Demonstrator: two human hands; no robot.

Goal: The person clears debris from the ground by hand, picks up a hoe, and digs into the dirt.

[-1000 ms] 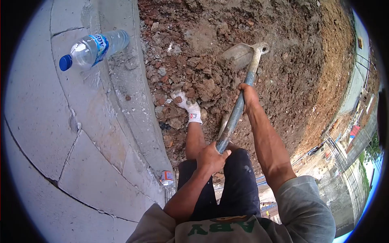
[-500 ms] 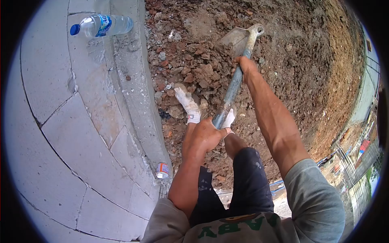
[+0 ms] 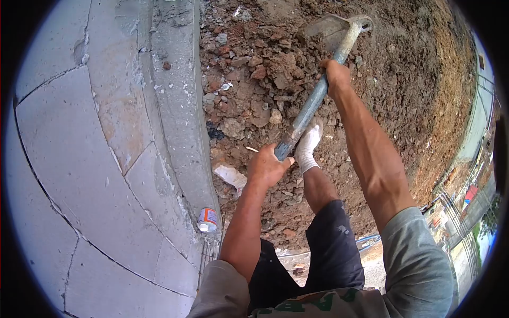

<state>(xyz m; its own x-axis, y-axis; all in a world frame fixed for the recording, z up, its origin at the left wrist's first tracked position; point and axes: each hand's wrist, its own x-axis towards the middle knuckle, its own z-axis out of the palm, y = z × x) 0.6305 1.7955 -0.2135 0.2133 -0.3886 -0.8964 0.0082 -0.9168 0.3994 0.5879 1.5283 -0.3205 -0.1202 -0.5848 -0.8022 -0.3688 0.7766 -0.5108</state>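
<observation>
Handle (image 3: 313, 103): lower end hidden in the left hand (image 3: 266, 167); stretch inside the right hand (image 3: 338, 78) covered
Blade (image 3: 330, 33): outer edge indistinct against the soil (image 3: 403, 95); sunk or clear, cannot tell
Container (image 3: 208, 217): near the soil-side edge of the concrete ledge (image 3: 183, 132); label print too small to read
Shirt (image 3: 366, 301): lettering cut off by the bottom picture edge

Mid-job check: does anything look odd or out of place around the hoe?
The hoe shows no obvious damage. A small orange-labelled container by the grey blocks looks out of place beside the dug soil. The right foot seems to wear only a white sock, odd on such rough ground.
</observation>
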